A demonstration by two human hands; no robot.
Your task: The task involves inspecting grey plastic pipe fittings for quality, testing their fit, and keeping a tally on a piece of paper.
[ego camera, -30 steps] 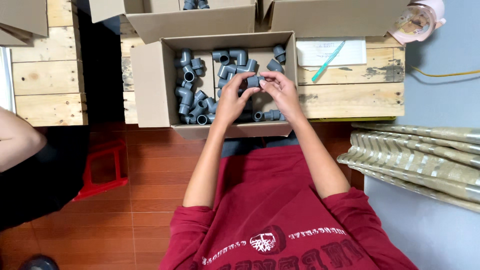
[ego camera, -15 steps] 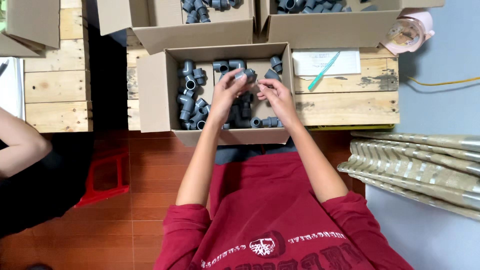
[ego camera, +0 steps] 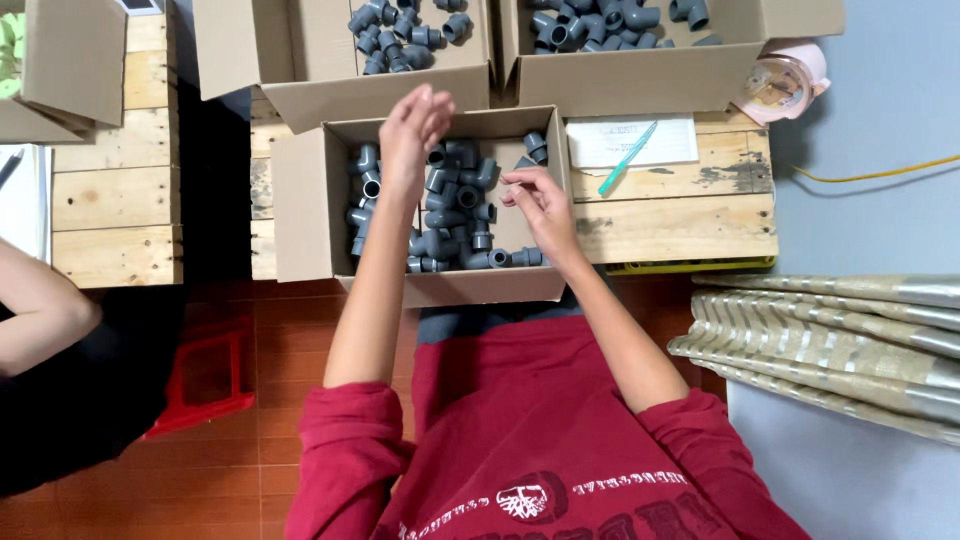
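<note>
Two hands are working over one open carton. Entries are running near to far.

1. Your right hand (ego camera: pixel 540 203) is hovering low over the near cardboard box (ego camera: pixel 305 205), fingers curled in a pinch; whether a fitting is sitting between them, you cannot tell from here. Judgement: you are better off keeping that hand low and picking from the top of the heap, so the pile is not shifting.
2. Your left hand (ego camera: pixel 412 125) is lifting above the box's far wall, fingers loosely together and seemingly holding nothing. Judgement: you are safest keeping its wrist clear of the raised flap.
3. Grey pipe fittings (ego camera: pixel 455 220), elbows and couplers, are lying loose in the near box, heaped toward its middle and right.
4. The box is sitting on a wooden pallet surface (ego camera: pixel 690 215), its near wall hanging towards your lap.
5. A white paper sheet (ego camera: pixel 625 140) with faint lines is lying flat just right of the box, a teal pen (ego camera: pixel 627 158) resting slantwise across its corner.
6. Two further open cartons are standing behind: the far left carton (ego camera: pixel 240 50) and the far right carton (ego camera: pixel 640 85), both holding similar grey fittings.
7. A pink round container (ego camera: pixel 785 80) is sitting beside the far right carton.
8. Folded striped fabric (ego camera: pixel 830 345) is lying to your right.
</note>
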